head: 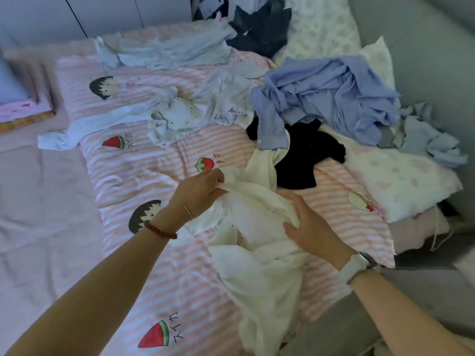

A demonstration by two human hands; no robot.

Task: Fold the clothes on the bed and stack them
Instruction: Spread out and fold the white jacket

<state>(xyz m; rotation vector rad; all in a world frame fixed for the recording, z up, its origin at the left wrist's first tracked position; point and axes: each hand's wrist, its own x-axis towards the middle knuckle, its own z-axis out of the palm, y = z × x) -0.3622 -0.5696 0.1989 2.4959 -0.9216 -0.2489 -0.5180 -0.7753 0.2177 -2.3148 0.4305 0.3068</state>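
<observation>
A crumpled cream-white garment [259, 265] lies on the pink striped quilt [144, 176] near the bed's front edge. My left hand [200, 194] pinches a fold of it at its upper left. My right hand [311, 224] grips a bunch of the same cloth at its right side. Behind it lie a black garment [300, 155], a rumpled blue shirt [331, 98], a white garment with dark dots [177, 116] and a pale blue one [167, 52]. All are unfolded.
A dark navy garment [259, 29] sits at the back. More pale blue clothes [426, 140] and a white pillow with pink spots [401, 181] lie at the right. A folded pink and blue stack [15, 98] rests at the far left. The mauve sheet [38, 214] lies left of the quilt.
</observation>
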